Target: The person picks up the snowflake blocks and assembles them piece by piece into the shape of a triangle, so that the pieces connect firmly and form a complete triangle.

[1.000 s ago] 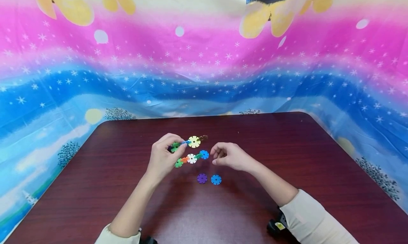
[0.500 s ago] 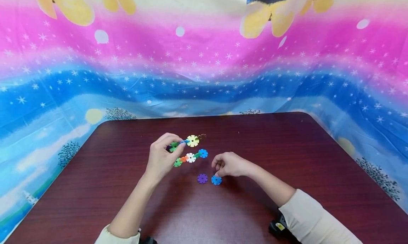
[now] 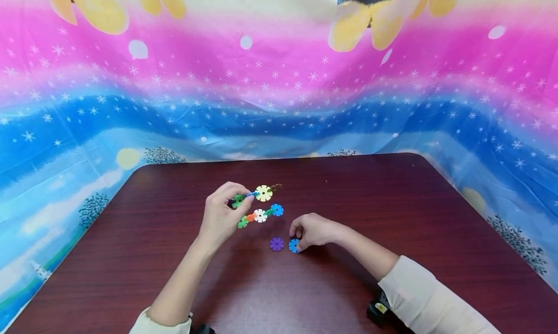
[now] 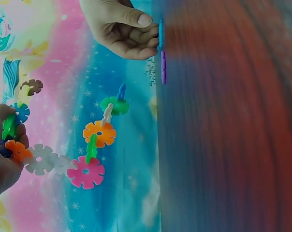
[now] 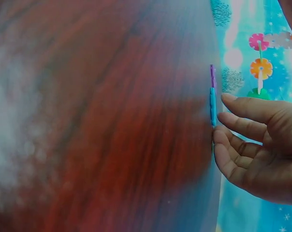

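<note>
In the head view my left hand (image 3: 223, 213) pinches a chain of interlocking snowflake discs and holds it up off the table. Its pale yellow disc (image 3: 263, 193) and a brown one stick out to the right. The rest hangs down, with a pink disc (image 4: 86, 172) and an orange disc (image 4: 99, 134) showing in the left wrist view, and a blue disc (image 3: 276, 210) at its end. My right hand (image 3: 316, 230) is low over a loose blue disc (image 3: 293, 246) that lies flat, thumb and fingertips right at its edge, fingers loosely bent.
A loose purple disc (image 3: 276, 244) lies just left of the blue one. The dark reddish table (image 3: 370, 193) stretches around both hands. Behind it hangs a patterned cloth (image 3: 279, 111) in pink and blue.
My right hand has come down and toward me, from beside the hanging chain to the loose blue disc, which has shifted slightly left. My left hand holds the chain almost still.
</note>
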A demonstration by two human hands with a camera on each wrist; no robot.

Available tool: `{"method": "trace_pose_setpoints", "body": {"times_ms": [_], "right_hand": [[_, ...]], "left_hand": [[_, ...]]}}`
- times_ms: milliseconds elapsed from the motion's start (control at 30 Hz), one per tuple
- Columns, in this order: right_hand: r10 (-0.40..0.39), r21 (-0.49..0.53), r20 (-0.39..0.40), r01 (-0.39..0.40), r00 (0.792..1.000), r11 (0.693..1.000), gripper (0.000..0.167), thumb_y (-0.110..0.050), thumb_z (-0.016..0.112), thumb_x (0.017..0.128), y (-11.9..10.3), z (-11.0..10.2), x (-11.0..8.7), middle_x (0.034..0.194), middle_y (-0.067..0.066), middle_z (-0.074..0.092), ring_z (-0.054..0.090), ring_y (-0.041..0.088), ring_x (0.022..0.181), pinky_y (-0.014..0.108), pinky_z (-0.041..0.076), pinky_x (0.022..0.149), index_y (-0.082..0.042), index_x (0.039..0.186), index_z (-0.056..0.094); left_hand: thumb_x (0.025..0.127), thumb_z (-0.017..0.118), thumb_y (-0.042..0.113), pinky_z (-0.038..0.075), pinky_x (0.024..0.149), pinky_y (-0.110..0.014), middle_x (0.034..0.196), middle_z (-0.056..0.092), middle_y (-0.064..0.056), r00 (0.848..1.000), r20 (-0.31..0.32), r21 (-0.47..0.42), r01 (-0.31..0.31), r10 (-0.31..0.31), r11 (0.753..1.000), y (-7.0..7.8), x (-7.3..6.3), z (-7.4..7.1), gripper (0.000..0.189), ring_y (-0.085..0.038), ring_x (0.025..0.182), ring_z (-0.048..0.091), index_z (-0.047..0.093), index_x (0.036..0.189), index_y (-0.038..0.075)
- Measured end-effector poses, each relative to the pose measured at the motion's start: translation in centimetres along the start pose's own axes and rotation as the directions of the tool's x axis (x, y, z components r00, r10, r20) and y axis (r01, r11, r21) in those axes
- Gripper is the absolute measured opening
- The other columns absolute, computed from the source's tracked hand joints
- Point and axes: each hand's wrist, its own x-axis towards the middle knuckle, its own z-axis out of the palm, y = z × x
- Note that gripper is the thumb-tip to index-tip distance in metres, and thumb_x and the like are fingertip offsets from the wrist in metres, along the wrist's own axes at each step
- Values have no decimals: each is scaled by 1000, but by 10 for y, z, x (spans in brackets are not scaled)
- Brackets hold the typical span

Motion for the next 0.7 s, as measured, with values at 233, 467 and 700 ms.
{"method": "trace_pose_setpoints", "body": {"times_ms": [233, 467, 700], "right_hand": [[27, -15, 17, -27, 999, 1000, 25, -6, 79, 70, -4, 3, 1, 79, -1, 54, 47, 14, 71, 28, 43, 60, -11, 90, 64], [24, -32, 13, -24, 1000, 999, 26, -4, 80, 68, -5, 4, 0, 79, 0, 53, 47, 14, 73, 29, 44, 62, -12, 84, 61], [6, -32, 8, -6, 1000, 999, 24, 1, 75, 72, -3, 3, -2, 75, -2, 53, 47, 13, 70, 28, 42, 60, -12, 82, 57]], "left_hand": [[79, 72, 1, 47, 60, -23, 84, 61, 2, 1000, -6, 3, -4, 4, 1000, 0, 0, 0, 8, -10, 75, 55, 69, 84, 6], [79, 72, 2, 47, 60, -23, 85, 62, 2, 1000, -7, 0, 1, -1, 1000, 0, 0, 0, 8, -10, 76, 55, 69, 85, 6], [78, 72, -1, 47, 59, -23, 84, 61, 2, 1000, -7, -5, -5, 5, 1000, -1, -1, 1, 10, -11, 75, 55, 69, 84, 6]]}}
